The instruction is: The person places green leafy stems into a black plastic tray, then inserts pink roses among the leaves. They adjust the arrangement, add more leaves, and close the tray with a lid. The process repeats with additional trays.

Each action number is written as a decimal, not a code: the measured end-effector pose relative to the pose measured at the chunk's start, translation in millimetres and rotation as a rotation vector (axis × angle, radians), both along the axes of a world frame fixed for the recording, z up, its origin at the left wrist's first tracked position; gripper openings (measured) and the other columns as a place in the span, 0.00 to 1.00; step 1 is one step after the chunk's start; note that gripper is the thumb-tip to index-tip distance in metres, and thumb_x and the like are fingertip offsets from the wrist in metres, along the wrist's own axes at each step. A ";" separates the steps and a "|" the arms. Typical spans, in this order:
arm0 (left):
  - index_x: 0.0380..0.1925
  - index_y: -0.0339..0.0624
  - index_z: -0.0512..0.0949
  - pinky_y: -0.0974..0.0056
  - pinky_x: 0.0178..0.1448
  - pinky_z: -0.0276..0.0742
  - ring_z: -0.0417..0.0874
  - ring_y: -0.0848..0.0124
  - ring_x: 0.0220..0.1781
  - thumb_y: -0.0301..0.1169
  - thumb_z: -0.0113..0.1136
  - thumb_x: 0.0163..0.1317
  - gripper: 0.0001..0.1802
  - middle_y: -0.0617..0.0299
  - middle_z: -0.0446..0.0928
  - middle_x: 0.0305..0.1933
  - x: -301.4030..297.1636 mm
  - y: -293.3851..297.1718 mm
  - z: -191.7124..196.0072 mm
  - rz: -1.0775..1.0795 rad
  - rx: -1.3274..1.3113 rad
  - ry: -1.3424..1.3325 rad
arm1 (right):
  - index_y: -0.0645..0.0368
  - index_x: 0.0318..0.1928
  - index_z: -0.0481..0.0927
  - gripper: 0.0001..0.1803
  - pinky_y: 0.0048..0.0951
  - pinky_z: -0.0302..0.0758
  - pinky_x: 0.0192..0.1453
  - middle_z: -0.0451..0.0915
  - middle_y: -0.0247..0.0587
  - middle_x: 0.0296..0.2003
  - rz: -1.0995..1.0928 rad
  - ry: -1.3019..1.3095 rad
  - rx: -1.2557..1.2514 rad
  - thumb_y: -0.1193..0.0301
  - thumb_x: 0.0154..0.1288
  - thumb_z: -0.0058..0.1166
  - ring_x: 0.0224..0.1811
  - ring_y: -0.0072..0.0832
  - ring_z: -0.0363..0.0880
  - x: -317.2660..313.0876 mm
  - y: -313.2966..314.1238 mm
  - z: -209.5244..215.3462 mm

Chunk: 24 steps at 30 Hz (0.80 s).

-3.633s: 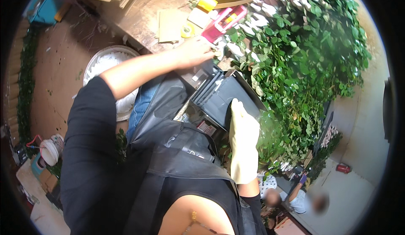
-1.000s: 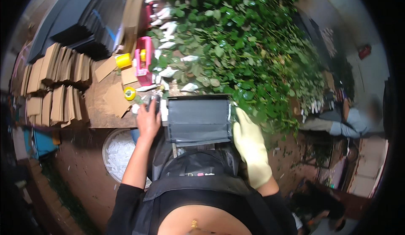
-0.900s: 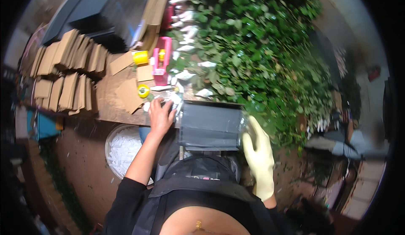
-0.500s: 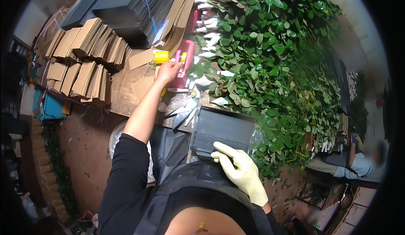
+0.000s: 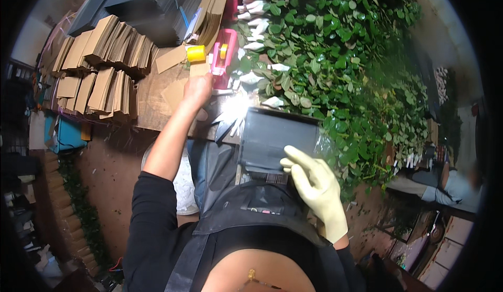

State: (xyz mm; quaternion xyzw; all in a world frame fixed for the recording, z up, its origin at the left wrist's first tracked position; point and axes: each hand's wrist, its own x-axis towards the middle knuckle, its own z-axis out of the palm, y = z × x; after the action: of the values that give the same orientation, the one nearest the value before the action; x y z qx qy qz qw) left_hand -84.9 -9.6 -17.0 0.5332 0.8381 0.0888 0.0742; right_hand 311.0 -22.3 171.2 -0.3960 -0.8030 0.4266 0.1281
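My bare left hand [image 5: 198, 91] is closed at the near end of a pink tape dispenser [image 5: 230, 36] on the wooden table. Its fingertips are pinched together; whatever lies between them is too small to make out. Just beyond the knuckles lies a small piece of cardboard [image 5: 199, 69], with a yellow roll of tape [image 5: 196, 53] behind it. My right hand [image 5: 317, 190], in a pale yellow glove, hovers by the near right corner of a dark grey tray [image 5: 277, 140]. Its fingers are extended and hold nothing.
Leafy green stems [image 5: 335, 66] with white-wrapped ends cover the table's right side. Stacks of folded cardboard [image 5: 105, 45] and dark grey sheets [image 5: 152, 19] stand at the left. A dark blade-like tool [image 5: 224, 129] lies left of the tray. Another person [image 5: 453, 184] works at far right.
My left hand has drawn back from the side of the tape dispenser to its near end. The right hand has shifted slightly right, off the tray's near edge. The whole view has shifted a little.
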 end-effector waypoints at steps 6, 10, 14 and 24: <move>0.45 0.40 0.86 0.43 0.57 0.81 0.86 0.44 0.53 0.39 0.56 0.69 0.17 0.38 0.85 0.48 -7.1 -10.4 -37.2 0.188 -0.304 -0.227 | 0.50 0.63 0.84 0.21 0.29 0.80 0.52 0.91 0.29 0.45 -0.035 0.033 0.058 0.70 0.71 0.61 0.42 0.28 0.84 14.1 -15.5 0.0; 0.35 0.37 0.80 0.47 0.43 0.79 0.86 0.44 0.38 0.41 0.56 0.75 0.17 0.39 0.82 0.34 69.8 -27.0 27.4 0.136 0.370 -0.517 | 0.52 0.63 0.83 0.20 0.28 0.79 0.53 0.91 0.31 0.43 -0.142 0.052 -0.052 0.70 0.72 0.59 0.43 0.28 0.85 28.9 -12.0 -12.7; 0.32 0.38 0.82 0.54 0.38 0.77 0.83 0.54 0.29 0.40 0.62 0.72 0.16 0.46 0.80 0.26 153.3 -54.2 99.4 -0.094 0.371 -0.527 | 0.49 0.62 0.84 0.19 0.29 0.79 0.53 0.90 0.30 0.44 -0.113 0.004 -0.067 0.69 0.72 0.59 0.44 0.29 0.83 13.8 -8.6 -4.7; 0.23 0.42 0.79 0.59 0.35 0.76 0.80 0.63 0.25 0.54 0.76 0.57 0.27 0.58 0.76 0.20 110.6 -90.3 87.0 -0.268 -0.245 -0.615 | 0.50 0.63 0.84 0.19 0.32 0.78 0.56 0.90 0.30 0.45 -0.081 -0.022 -0.030 0.68 0.73 0.58 0.45 0.31 0.83 10.6 -5.1 -6.8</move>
State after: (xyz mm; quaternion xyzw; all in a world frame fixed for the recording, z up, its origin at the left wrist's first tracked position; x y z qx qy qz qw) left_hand 25.7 -100.0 70.0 0.5736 0.7036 0.1334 0.3976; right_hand 321.6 -27.3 164.4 -0.4349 -0.7811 0.4286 0.1304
